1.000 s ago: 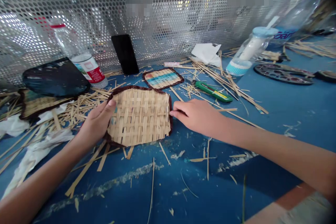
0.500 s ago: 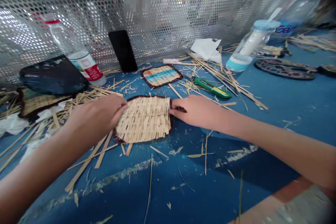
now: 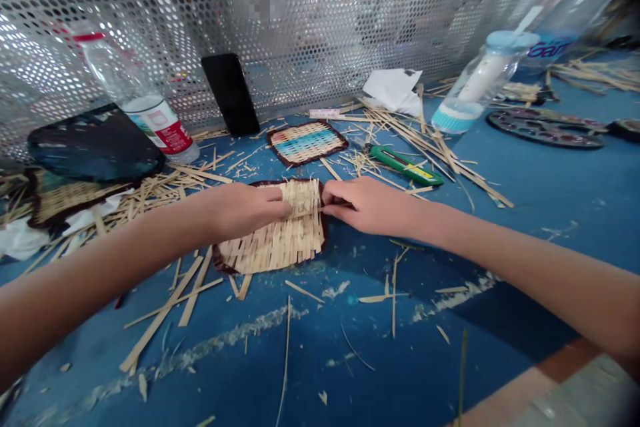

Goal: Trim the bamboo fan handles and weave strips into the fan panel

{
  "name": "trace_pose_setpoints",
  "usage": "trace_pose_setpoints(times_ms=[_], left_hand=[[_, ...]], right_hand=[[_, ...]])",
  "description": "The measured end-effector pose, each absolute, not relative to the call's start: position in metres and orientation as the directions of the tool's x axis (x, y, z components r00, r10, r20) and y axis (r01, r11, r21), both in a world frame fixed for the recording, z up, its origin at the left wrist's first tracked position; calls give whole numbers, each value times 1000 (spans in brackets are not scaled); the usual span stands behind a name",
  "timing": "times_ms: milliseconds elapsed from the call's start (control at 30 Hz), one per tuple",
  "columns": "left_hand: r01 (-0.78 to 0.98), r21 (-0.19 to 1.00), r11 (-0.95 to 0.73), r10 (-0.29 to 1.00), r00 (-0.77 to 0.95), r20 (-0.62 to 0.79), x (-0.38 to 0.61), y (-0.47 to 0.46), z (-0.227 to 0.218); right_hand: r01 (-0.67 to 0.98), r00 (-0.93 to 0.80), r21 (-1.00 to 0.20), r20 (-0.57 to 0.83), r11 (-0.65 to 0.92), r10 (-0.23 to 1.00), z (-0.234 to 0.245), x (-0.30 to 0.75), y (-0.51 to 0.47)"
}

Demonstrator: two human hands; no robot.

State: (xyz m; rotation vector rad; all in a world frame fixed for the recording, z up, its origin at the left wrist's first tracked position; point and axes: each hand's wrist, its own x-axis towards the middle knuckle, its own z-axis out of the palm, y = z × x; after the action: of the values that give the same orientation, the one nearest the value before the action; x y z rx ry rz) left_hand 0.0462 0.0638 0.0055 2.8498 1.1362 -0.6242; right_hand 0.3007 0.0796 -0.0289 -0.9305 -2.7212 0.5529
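Observation:
A small woven bamboo mat (image 3: 270,250) with a dark brown border lies flat on the blue table. My left hand (image 3: 245,210) reaches over its left half, and the fingers are pressed together at a thin bamboo strip (image 3: 307,213) running crosswise over the weave. At the mat's right edge, my right hand (image 3: 357,203) is closed in a pinch on the right end of the same strip. My left hand and forearm hide the mat's upper left part.
Behind the mat lie a second woven mat (image 3: 307,142) with blue bands and a green utility knife (image 3: 407,165). A phone (image 3: 231,95) leans on the perforated metal screen (image 3: 310,33). A water bottle (image 3: 160,127), a straw cup (image 3: 465,103), a paint palette (image 3: 545,128) and loose bamboo strips (image 3: 193,290) stand or lie around.
My left hand has moved right, from the mat's left edge to its middle, along the strip. My right hand stays pinched at the right edge. The view has shifted slightly.

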Motion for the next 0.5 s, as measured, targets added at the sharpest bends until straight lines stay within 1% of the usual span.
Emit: trace_pose_setpoints(times_ms=[100, 233, 333, 400, 500], left_hand=[[601, -195, -775, 618, 658, -430, 48, 68, 11], [474, -259, -842, 538, 695, -478, 50, 71, 16], [368, -266, -891, 454, 750, -481, 50, 75, 19], [297, -275, -914, 398, 785, -475, 51, 78, 20], [189, -317, -929, 329, 814, -479, 51, 82, 18]], right_hand=[[542, -794, -401, 44, 739, 606, -31, 303, 85], [635, -757, -318, -79, 704, 648, -22, 309, 89], [599, -796, -334, -150, 728, 586, -16, 313, 92], [550, -830, -369, -140, 749, 540, -16, 312, 92], [557, -819, -357, -86, 750, 567, -20, 307, 86]])
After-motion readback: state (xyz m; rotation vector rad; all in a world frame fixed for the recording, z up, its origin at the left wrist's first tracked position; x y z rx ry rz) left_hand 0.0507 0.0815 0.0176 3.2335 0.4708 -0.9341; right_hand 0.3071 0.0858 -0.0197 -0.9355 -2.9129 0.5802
